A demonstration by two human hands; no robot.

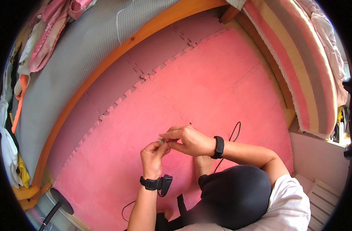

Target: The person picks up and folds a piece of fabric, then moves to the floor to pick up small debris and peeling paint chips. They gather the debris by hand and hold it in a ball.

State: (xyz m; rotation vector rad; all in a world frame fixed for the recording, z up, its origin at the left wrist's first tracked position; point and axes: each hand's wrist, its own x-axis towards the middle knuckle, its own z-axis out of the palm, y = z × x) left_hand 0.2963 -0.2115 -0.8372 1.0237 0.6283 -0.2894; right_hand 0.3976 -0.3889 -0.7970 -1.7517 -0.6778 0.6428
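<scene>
Just left of the middle of the view, my two hands meet over the pink foam floor mat. My left hand [152, 158] pinches a small pale object [161, 141] between thumb and fingers; what it is cannot be made out. My right hand [190, 140] reaches in from the right, its fingertips at the same small object and partly covering it. Each wrist wears a black strap, and a black device [166, 185] sits on the left one. A bare foot [203, 165] and a dark-clad knee [236, 196] are below the hands.
Interlocking foam tiles [210, 83] cover the floor. An orange wooden bed rail [86, 83] curves along the left, with clothes [46, 49] beyond. A striped mattress [306, 66] stands at the right. A black cable [237, 130] lies beside the right arm. A round black base [61, 201] stands at lower left.
</scene>
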